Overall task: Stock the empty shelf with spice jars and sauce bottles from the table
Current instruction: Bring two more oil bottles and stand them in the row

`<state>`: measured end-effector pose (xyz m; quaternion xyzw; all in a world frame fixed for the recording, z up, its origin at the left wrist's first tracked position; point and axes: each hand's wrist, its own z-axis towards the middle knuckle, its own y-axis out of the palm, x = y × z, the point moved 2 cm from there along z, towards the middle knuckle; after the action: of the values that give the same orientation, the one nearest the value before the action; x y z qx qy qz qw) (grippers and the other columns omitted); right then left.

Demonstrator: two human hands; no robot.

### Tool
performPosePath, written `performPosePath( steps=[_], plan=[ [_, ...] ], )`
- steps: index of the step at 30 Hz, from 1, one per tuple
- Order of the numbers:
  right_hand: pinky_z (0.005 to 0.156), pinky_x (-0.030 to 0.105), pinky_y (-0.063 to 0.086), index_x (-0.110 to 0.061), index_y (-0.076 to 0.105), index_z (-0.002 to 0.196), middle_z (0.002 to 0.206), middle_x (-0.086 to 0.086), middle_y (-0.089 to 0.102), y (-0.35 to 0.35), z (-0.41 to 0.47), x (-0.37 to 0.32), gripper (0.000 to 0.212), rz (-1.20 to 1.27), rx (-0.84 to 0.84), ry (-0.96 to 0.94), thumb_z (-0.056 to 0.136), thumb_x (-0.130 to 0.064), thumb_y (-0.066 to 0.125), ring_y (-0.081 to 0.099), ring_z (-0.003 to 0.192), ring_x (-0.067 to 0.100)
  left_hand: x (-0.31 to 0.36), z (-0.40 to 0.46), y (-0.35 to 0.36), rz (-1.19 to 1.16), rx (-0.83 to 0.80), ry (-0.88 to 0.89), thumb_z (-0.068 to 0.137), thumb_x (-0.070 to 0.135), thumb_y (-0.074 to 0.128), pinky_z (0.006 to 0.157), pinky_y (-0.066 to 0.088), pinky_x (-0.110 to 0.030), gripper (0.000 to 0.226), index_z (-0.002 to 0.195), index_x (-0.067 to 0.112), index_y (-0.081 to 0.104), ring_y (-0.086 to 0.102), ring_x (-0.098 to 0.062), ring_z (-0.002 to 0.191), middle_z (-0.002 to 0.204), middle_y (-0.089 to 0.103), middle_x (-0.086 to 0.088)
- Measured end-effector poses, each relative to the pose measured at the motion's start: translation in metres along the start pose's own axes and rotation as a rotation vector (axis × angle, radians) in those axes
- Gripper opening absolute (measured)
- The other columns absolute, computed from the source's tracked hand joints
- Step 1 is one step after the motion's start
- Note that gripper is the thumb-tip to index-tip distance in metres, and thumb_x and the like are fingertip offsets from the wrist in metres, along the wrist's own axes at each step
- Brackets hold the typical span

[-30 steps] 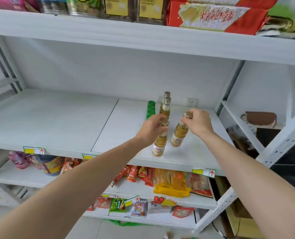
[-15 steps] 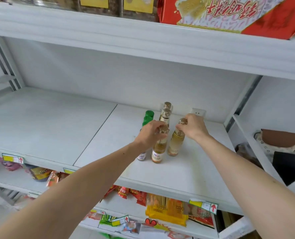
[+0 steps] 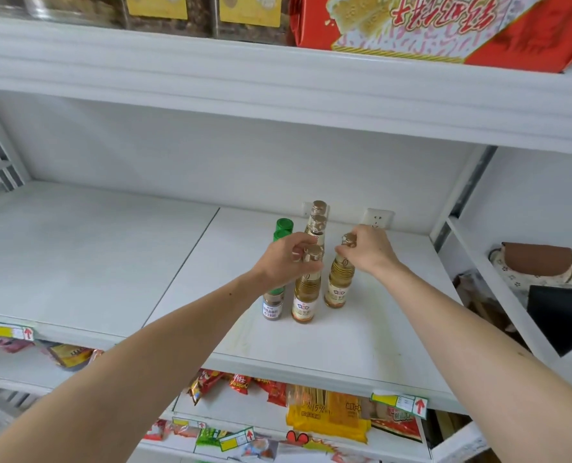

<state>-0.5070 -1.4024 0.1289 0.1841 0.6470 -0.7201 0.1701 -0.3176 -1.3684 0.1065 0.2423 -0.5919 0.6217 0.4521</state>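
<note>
We see a big white shelf with only a few things near its middle. Above it sits a red box, and below it lie bright snack packs. Our left hand holds the gold cap of one yellow sauce bottle, which stands upright on the shelf. Our right hand pinches the cap of a second yellow bottle, standing just beside the first. Two more yellow bottles stand behind them. Spice jars with green caps stand in a row just left of the bottles.
</note>
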Motion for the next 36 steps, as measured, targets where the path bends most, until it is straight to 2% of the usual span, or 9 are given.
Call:
performPosePath(
  steps=[4, 7, 10, 13, 18, 24, 28, 31, 36],
  plan=[
    [0.055, 0.029, 0.04, -0.015, 0.053, 0.075, 0.078, 0.002, 0.061, -0.004, -0.003, -0.005, 0.035, -0.043, -0.01, 0.001, 0.082, -0.046, 0.067, 0.06, 0.074, 0.023, 0.0, 0.003, -0.002, -0.077, -0.009, 0.007, 0.081, 0.035, 0.076, 0.098, 0.048, -0.026, 0.046, 0.122, 0.02, 0.061, 0.061, -0.005, 0.107, 0.111, 0.066, 0.007],
    [0.066, 0.033, 0.047, -0.013, 0.059, 0.084, 0.085, 0.002, 0.064, -0.009, -0.004, -0.009, 0.042, -0.089, -0.05, 0.033, 0.087, -0.055, 0.059, 0.062, 0.081, 0.025, 0.001, 0.007, -0.007, -0.163, 0.073, 0.02, 0.094, 0.039, 0.058, 0.097, 0.051, -0.036, 0.033, 0.115, 0.015, 0.064, 0.064, -0.014, 0.104, 0.106, 0.07, 0.0],
    [0.067, 0.032, 0.044, -0.013, 0.061, 0.098, 0.099, 0.003, 0.066, -0.015, -0.005, -0.016, 0.051, -0.167, -0.009, 0.035, 0.088, -0.062, 0.051, 0.061, 0.09, 0.026, 0.003, 0.015, -0.017, -0.251, 0.164, 0.002, 0.1, 0.035, 0.048, 0.095, 0.05, -0.036, 0.032, 0.112, 0.011, 0.066, 0.063, -0.021, 0.106, 0.108, 0.069, -0.006],
    [0.079, 0.035, 0.046, -0.013, 0.058, 0.12, 0.119, 0.004, 0.062, -0.021, 0.0, -0.028, 0.055, -0.168, 0.122, -0.067, 0.09, -0.059, 0.053, 0.058, 0.109, 0.026, 0.0, 0.033, -0.026, -0.293, 0.247, -0.027, 0.099, 0.035, 0.049, 0.097, 0.048, -0.035, 0.035, 0.118, 0.01, 0.065, 0.061, -0.017, 0.11, 0.114, 0.067, -0.003],
    [0.094, 0.037, 0.046, -0.014, 0.059, 0.125, 0.127, 0.004, 0.062, -0.02, 0.023, -0.045, 0.052, -0.057, 0.09, -0.188, 0.085, -0.046, 0.068, 0.057, 0.115, 0.023, -0.002, 0.072, -0.033, -0.325, 0.238, -0.046, 0.097, 0.025, 0.057, 0.096, 0.043, -0.023, 0.034, 0.126, 0.008, 0.061, 0.058, -0.014, 0.113, 0.123, 0.065, -0.007],
    [0.083, 0.032, 0.049, -0.014, 0.062, 0.119, 0.118, 0.003, 0.065, -0.009, 0.044, -0.046, 0.059, -0.065, -0.061, -0.115, 0.072, -0.044, 0.081, 0.062, 0.101, 0.02, -0.011, 0.122, -0.031, -0.216, 0.103, -0.044, 0.091, 0.013, 0.064, 0.104, 0.043, -0.028, 0.04, 0.13, 0.007, 0.058, 0.058, -0.019, 0.12, 0.131, 0.061, -0.009],
    [0.085, 0.038, 0.054, -0.013, 0.072, 0.099, 0.098, 0.002, 0.072, -0.005, 0.05, -0.043, 0.042, -0.064, -0.078, -0.12, 0.069, -0.04, 0.084, 0.067, 0.093, 0.019, -0.011, 0.147, -0.03, 0.015, -0.024, -0.014, 0.087, 0.02, 0.07, 0.107, 0.042, -0.033, 0.049, 0.133, 0.01, 0.057, 0.057, -0.019, 0.123, 0.133, 0.06, -0.006],
    [0.083, 0.039, 0.056, -0.014, 0.073, 0.095, 0.093, 0.001, 0.073, -0.003, 0.054, -0.043, 0.041, -0.071, -0.075, -0.116, 0.067, -0.042, 0.084, 0.068, 0.088, 0.018, -0.012, 0.16, -0.029, -0.007, -0.105, -0.068, 0.082, 0.021, 0.076, 0.105, 0.043, -0.028, 0.053, 0.132, 0.013, 0.059, 0.059, -0.017, 0.119, 0.128, 0.063, -0.005],
    [0.073, 0.037, 0.057, -0.016, 0.072, 0.078, 0.077, 0.0, 0.072, 0.004, 0.058, -0.044, 0.034, -0.075, -0.1, -0.116, 0.062, -0.043, 0.084, 0.067, 0.076, 0.017, -0.019, 0.169, -0.028, 0.053, -0.2, -0.01, 0.084, 0.022, 0.073, 0.099, 0.045, -0.029, 0.031, 0.114, 0.016, 0.068, 0.062, -0.013, 0.103, 0.107, 0.071, -0.002]
  ],
)
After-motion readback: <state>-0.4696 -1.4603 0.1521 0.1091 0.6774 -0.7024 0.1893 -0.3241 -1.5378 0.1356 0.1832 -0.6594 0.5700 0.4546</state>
